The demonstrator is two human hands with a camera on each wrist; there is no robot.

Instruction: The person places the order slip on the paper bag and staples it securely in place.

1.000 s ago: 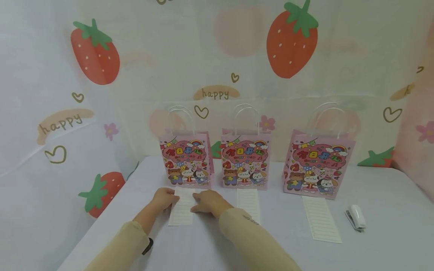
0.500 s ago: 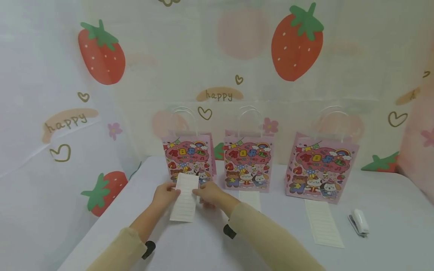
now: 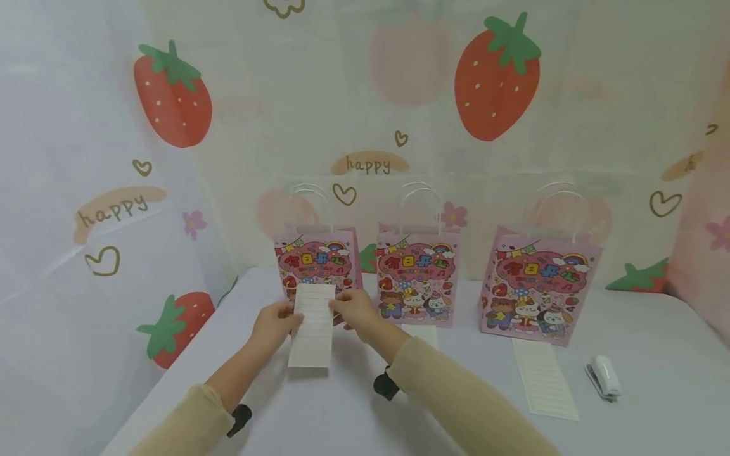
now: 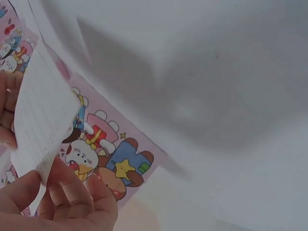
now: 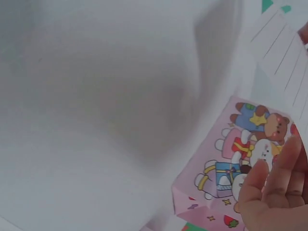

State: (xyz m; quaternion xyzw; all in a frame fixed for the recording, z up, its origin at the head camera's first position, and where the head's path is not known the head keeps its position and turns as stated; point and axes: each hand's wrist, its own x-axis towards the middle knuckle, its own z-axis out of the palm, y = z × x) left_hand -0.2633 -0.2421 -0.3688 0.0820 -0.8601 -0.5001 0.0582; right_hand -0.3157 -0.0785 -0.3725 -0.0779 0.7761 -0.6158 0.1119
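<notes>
A long white strip of lined paper (image 3: 312, 329) is held up off the table in front of the left pink gift bag (image 3: 342, 253). My left hand (image 3: 275, 326) pinches its left edge between thumb and fingers; the left wrist view shows the thumb on the lined face of the paper (image 4: 45, 115). On the opposite edge, my right hand (image 3: 356, 311) pinches the paper at about the same height. The upper part of the strip overlaps the lower front of the bag in the head view. Cartoon animals show on the bag (image 5: 211, 178) in the right wrist view.
Two more pink gift bags stand along the back, a middle bag (image 3: 418, 275) and a right bag (image 3: 538, 285). Lined paper strips lie before them, the middle strip (image 3: 421, 335) partly behind my right arm, the right strip (image 3: 545, 380) fully visible. A white stapler (image 3: 603, 378) lies at right.
The paper strip has been lifted from the table by both hands and raised in front of the left bag. The camera view has shifted slightly.
</notes>
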